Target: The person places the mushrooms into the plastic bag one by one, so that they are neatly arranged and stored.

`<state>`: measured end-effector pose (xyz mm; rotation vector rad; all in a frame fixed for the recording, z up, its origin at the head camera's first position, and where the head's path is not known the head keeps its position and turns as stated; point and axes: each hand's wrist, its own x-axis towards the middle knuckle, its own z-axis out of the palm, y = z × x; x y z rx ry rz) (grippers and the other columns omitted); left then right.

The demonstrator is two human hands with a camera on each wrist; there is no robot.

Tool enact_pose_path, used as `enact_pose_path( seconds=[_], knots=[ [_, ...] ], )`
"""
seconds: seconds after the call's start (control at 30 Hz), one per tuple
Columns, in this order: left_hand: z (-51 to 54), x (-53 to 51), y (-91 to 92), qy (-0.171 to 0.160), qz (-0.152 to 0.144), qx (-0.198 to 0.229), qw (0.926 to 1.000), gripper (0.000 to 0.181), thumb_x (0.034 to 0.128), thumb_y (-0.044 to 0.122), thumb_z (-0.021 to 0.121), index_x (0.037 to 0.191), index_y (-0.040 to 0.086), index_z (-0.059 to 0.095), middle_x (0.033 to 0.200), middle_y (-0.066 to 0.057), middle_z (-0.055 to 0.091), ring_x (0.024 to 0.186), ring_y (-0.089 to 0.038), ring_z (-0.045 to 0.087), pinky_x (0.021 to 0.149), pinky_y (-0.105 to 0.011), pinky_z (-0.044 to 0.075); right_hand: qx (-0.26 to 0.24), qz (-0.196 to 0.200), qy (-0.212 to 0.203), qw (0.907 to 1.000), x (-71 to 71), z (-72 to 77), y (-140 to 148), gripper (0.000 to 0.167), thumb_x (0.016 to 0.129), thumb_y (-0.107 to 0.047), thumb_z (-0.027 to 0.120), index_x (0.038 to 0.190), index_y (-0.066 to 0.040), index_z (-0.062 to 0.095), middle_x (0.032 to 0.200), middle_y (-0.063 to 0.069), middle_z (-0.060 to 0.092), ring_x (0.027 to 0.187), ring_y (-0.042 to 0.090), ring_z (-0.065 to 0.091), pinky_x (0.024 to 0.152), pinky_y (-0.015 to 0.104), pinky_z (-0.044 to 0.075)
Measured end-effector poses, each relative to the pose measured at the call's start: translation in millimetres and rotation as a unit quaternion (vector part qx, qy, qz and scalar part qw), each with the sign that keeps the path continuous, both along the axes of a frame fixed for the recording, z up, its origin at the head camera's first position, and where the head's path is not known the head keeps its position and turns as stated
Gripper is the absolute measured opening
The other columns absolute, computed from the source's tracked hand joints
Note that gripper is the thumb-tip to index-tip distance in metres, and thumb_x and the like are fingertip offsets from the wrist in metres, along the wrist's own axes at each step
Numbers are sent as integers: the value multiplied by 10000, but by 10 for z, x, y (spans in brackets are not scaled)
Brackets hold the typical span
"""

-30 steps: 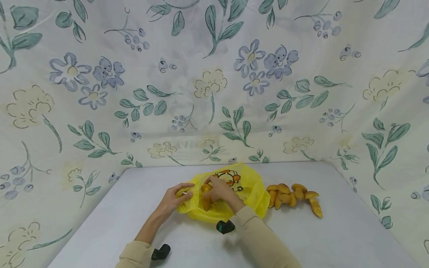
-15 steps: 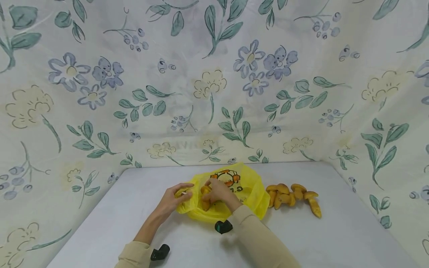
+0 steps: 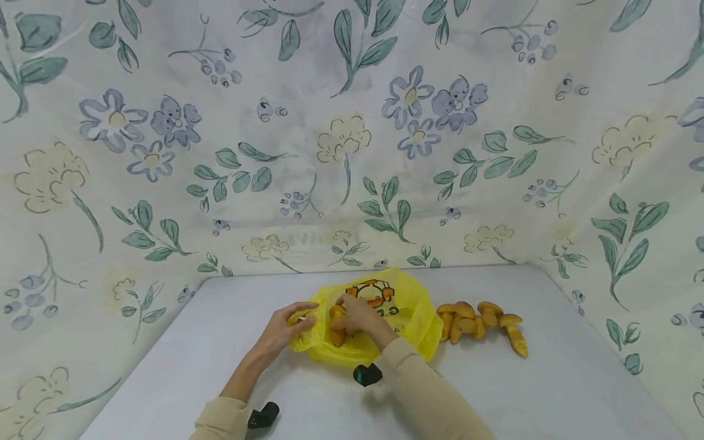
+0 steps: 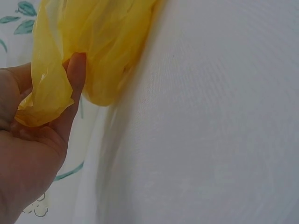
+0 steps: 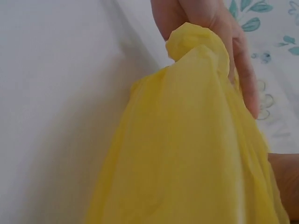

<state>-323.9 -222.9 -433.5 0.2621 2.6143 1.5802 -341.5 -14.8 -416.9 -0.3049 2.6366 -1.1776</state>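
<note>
A yellow plastic bag (image 3: 407,293) with an orange and black print lies on the table, its mouth spread toward me. My left hand (image 3: 280,327) pinches the left edge of the bag; in the left wrist view a fold of yellow film (image 4: 49,93) runs between the thumb and fingers. Inside the bag mouth, my right hand (image 3: 364,319) holds a brown mushroom (image 3: 337,335) upright, cap on top. The bag film (image 5: 182,140) hides most of the right hand in the right wrist view, where the left hand (image 5: 205,14) shows at the top.
Several brown mushrooms (image 3: 466,324) lie in a row just right of the bag, one mushroom (image 3: 516,339) at the end with its stem toward me. Small black devices sit by the left sleeve (image 3: 222,418) and right sleeve (image 3: 434,391). A floral cloth (image 3: 308,201) hangs behind the white table (image 3: 528,403).
</note>
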Motion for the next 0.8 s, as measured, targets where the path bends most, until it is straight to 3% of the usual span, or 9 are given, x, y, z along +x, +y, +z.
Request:
enact_pose_path(
  seconds=[0.23,0.5,0.8],
  knots=[
    [-1,6,2,8,-16,-4,10000,444,916,370,677,1319,196,606,1521,-93,444,1353,-293,443,1111,-474,415,129,56,-33,9999,33,73,29,625,852,-249,768,1382,-77,485,1113,124,637,748,203,630,732,331,549],
    [27,22,0,85,-39,-60,9999,462,918,380,671,1327,177,600,1507,-109,461,1370,-319,421,1134,-500,378,175,272,231,9992,3,148,129,626,861,-247,753,1385,-21,495,1317,160,595,832,213,669,934,391,537],
    [81,67,24,152,-37,-47,9999,439,953,276,643,1355,118,570,1525,-155,428,1366,-347,423,1123,-521,381,268,456,317,9981,-18,181,258,604,900,-306,714,1382,-12,499,1348,186,589,793,250,712,900,394,549]
  ],
)
